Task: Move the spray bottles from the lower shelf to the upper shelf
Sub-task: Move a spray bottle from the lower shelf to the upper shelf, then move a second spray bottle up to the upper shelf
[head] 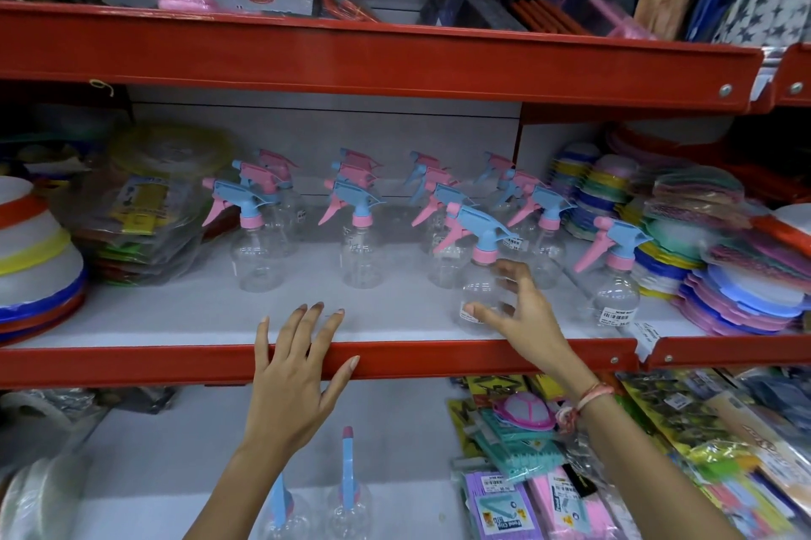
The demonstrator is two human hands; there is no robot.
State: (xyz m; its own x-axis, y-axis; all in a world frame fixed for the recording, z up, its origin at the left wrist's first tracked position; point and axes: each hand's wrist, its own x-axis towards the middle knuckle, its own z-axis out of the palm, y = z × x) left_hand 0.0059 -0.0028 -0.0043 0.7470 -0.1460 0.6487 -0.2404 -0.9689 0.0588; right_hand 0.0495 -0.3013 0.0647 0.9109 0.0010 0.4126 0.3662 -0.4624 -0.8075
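Note:
Several clear spray bottles with blue-and-pink trigger heads stand in rows on the upper shelf (131, 364). My right hand (526, 316) wraps around the body of the front spray bottle (480, 234), thumb on its front and fingers at its right side; the bottle stands upright on the shelf. Another bottle (616, 258) stands alone to its right. My left hand (294, 368) lies flat on the shelf's red front edge, fingers spread, holding nothing. On the lower shelf (175, 452), two spray bottles (349, 473) (278, 500) stand at the bottom, seen from above.
Stacked plastic lids (724, 289) crowd the upper shelf's right end, packaged goods (140, 210) and bowls (30, 258) its left. A higher red shelf (395, 61) overhangs the bottles. Packets and sponges (526, 473) fill the lower shelf's right side.

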